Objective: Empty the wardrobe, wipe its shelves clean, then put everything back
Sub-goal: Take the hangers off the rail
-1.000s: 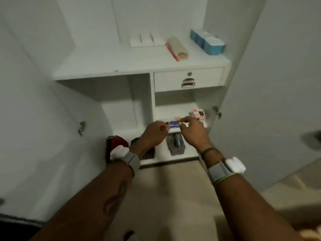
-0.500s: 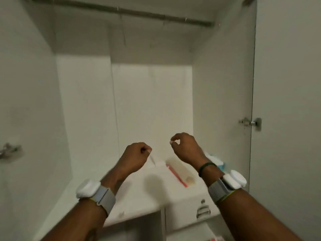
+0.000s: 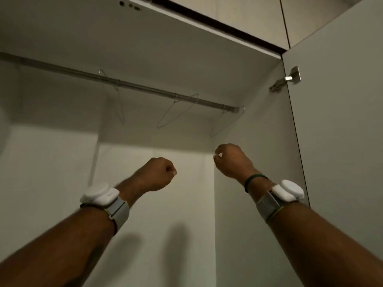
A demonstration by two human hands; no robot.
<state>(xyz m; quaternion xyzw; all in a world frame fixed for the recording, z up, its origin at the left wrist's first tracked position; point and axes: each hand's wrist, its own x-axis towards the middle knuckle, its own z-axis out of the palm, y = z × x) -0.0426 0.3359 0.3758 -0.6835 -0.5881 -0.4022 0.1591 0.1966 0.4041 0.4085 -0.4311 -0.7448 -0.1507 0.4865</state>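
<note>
Just swung my view up from the lower shelves; both hands (image 3: 159, 175) (image 3: 232, 160) curled, apparently empty, hangers (image 3: 176, 112) next.

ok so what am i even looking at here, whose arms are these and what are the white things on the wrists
This is one picture from a camera worn on a person's head, tilted up into an open wardrobe. The arms are that person's own. The left hand is closed in a loose fist; the right hand has its fingertips pinched together. I cannot tell whether either holds anything. Each wrist wears a white puck on a grey strap: the left wrist device and the right wrist device. They are probably trackers, though nothing here confirms that. Above the hands a metal rail crosses the wardrobe, with three thin wire hangers, such as the middle hanger, and no clothes. On the right is the open door with its hinge.
</note>
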